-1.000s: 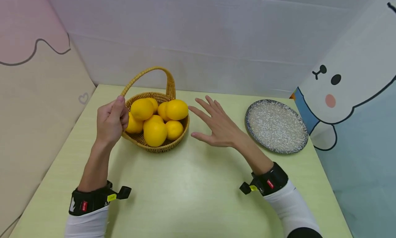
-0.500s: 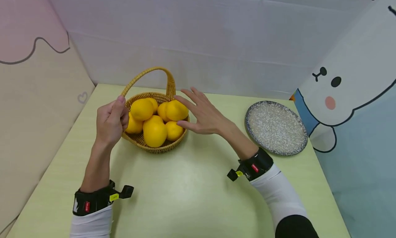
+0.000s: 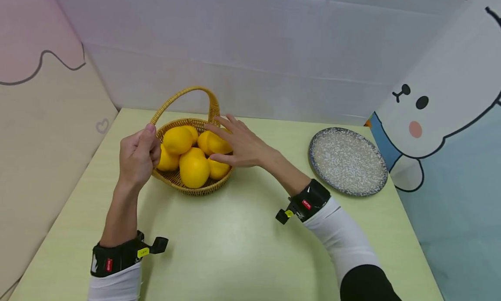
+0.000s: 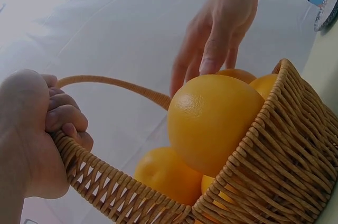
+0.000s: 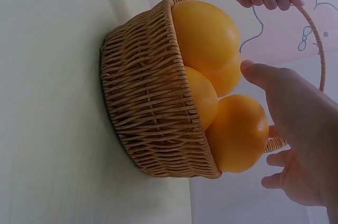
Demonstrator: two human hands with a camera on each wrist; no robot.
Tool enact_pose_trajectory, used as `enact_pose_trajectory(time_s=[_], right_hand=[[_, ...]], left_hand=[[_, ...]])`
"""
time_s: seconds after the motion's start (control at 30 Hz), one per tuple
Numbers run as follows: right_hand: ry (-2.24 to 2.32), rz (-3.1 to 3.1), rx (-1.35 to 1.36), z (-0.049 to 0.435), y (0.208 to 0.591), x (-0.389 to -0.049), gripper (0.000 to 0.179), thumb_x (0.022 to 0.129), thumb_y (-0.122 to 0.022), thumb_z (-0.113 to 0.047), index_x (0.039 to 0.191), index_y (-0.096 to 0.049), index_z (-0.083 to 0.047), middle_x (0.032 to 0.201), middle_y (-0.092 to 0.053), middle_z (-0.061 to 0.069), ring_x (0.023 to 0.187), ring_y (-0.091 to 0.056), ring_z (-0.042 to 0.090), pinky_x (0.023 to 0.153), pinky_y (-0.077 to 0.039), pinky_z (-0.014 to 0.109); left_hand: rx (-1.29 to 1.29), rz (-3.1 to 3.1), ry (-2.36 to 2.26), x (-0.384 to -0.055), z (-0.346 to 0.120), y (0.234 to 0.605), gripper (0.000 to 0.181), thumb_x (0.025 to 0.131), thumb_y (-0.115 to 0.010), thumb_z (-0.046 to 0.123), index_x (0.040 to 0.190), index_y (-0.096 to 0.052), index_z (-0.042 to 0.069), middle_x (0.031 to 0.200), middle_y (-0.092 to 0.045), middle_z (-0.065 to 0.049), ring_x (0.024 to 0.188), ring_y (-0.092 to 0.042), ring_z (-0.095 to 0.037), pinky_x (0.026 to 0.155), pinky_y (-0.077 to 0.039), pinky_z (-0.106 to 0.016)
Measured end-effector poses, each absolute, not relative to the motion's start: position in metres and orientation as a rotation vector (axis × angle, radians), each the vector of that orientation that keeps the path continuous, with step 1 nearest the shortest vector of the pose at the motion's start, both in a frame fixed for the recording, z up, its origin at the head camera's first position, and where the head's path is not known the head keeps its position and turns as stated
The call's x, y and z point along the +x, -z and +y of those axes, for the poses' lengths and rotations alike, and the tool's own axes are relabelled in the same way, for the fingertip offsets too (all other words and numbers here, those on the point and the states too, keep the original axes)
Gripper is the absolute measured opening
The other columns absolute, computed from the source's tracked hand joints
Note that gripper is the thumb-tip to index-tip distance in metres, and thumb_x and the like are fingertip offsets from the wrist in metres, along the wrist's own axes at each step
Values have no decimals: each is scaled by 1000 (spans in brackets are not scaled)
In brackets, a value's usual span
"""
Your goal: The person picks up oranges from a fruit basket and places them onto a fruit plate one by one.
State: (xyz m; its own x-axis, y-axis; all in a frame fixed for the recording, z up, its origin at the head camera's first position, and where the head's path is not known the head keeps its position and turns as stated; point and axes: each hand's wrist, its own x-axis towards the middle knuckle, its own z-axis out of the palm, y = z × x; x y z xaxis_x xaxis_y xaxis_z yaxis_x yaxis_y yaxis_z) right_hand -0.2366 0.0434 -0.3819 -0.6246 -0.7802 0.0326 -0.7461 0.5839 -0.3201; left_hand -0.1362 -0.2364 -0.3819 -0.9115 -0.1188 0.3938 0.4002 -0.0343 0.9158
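Note:
My left hand grips the handle of a wicker basket at the back left of the table. Several round yellow citrus fruits are heaped inside it. Over the basket's right side is my right hand, fingers spread and thumb apart. It overlaps a fruit on top of the heap in the head view. From the right wrist view, that orange-looking fruit lies beside the thumb and fingers, which are not curled round it. The left wrist view has the curled left fingers round the handle.
A speckled grey oval plate lies at the back right of the pale table. Behind the table hangs a white cloth wall, with cartoon-printed panels at both sides.
My right hand has moved left, from beside the basket to over the fruits at its right side. The left hand keeps its grip on the handle, and the basket has stayed in place.

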Motion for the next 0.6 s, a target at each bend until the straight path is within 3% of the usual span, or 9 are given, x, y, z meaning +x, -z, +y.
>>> enact_pose_trajectory(time_s=[0.23, 0.6], right_hand=[[377, 2671, -1306, 33, 387, -235, 77, 114, -64, -52, 178, -35, -22, 187, -27, 14, 176, -25, 40, 142, -28, 58], [262, 2730, -1383, 31, 392, -236, 63, 116, -64, -36, 173, -44, -18, 181, -38, 18, 165, -44, 41, 135, -41, 57]], left_hand=[[-293, -1898, 1997, -136, -237, 383, 63, 120, -52, 23, 65, -34, -1, 53, -32, -1, 39, -27, -15, 37, -15, -33], [-302, -1871, 2008, -138, -237, 386, 62, 120, -53, 21, 65, -34, -2, 52, -33, -1, 39, -27, -15, 37, -16, -32]])
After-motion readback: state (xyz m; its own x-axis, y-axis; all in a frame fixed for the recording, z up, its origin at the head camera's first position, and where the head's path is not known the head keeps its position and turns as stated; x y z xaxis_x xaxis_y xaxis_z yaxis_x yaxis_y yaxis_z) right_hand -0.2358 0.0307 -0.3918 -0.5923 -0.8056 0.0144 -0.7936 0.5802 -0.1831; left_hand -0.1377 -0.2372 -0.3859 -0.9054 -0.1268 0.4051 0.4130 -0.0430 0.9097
